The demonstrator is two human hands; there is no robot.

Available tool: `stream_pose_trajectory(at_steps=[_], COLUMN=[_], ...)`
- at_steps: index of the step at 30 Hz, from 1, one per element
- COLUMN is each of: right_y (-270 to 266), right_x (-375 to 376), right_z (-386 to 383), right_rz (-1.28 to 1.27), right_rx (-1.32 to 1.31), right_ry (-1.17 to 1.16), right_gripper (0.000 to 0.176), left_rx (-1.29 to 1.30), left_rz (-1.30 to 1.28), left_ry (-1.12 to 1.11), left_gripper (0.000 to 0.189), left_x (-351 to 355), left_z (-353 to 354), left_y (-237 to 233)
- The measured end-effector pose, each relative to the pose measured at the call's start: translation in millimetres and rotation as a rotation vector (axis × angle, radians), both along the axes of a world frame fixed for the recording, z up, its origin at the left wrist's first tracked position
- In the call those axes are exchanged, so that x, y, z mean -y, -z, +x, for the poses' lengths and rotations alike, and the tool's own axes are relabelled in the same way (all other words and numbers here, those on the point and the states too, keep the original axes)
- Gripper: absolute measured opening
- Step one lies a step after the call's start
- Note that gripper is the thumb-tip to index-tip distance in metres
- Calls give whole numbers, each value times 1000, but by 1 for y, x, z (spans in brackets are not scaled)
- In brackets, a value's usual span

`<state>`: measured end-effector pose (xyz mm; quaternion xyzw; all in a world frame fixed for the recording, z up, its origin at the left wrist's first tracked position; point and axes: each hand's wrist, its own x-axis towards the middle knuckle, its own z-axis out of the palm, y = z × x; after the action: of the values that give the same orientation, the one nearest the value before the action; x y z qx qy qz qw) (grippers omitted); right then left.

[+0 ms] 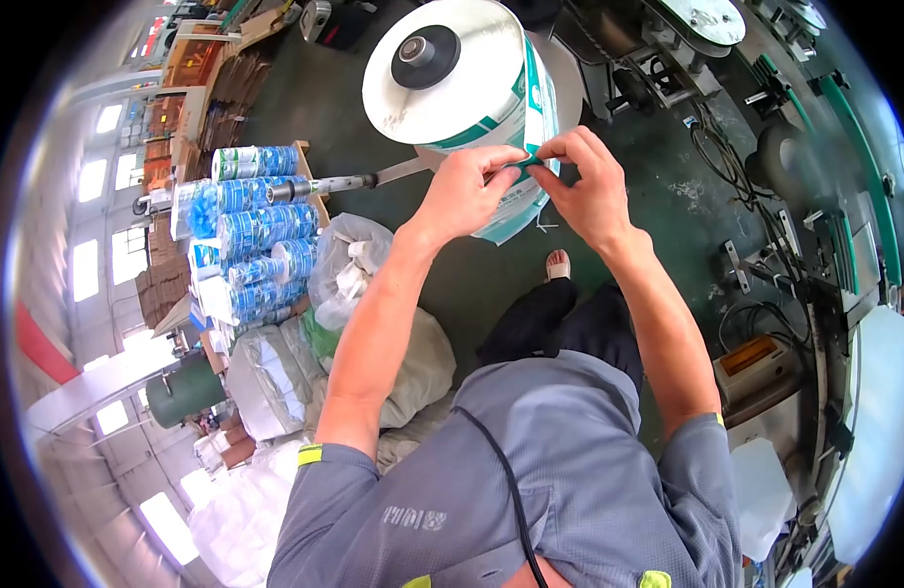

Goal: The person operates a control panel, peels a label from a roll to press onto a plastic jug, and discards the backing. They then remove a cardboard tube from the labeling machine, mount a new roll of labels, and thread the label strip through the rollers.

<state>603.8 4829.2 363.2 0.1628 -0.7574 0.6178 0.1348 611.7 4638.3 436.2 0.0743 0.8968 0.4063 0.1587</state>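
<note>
A large roll of white and green printed film [515,122] is in front of me, its white round end showing a dark core [425,56]. My left hand [468,188] is closed in a pinch on a green strip of the film at the roll's near side. Right beside it, my right hand [589,188] pinches the same green strip, the fingertips of both hands almost touching. Below the hands hangs a loose lower edge of film [511,223]. What exactly lies between the fingertips is partly hidden.
A metal shaft [344,183] sticks out left of the roll. Blue printed rolls [266,230] are stacked on a pallet at the left, near a clear plastic bag [349,265] and pale sacks [413,367]. Machinery and cables [726,162] line the right side.
</note>
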Motion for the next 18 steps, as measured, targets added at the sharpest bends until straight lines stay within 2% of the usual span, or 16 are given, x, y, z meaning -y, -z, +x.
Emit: stream_pose_trajectory(at_steps=[4,6,7,8,9,14,16,18], right_y=[-4,-7,-7,-7,-8,-22,-39,-66], right_x=[-1,0,2,4,7,-29,-55,-81], right_z=[-1,2,7,15,25,131,187,239], right_rz=[47,83,114,144,131,145,33,-164], right_rx=[-155,-249,-313,-374,-394,-147,97,351], right_ry=[8,36,14,-10,-28,-188,-212,-143], right_gripper=[22,21,22,22,22,25,25,23], left_rx=[19,168,180,11,-8,-101,-272,-361], left_rz=[171,274,280,138,69,-114,-422,-501], left_ry=[-61,-107,-151,-166,-157,-80,-38,-46], left_gripper=[25,34,39,36,31,25,26,31], left_x=[-2,-3,-6,-12,-6,27,29,23], left_z=[1,-3,-5,-8,-12,-23,-15,-3], left_y=[-4,-17,-25,-23,-18,-13,-23,-27])
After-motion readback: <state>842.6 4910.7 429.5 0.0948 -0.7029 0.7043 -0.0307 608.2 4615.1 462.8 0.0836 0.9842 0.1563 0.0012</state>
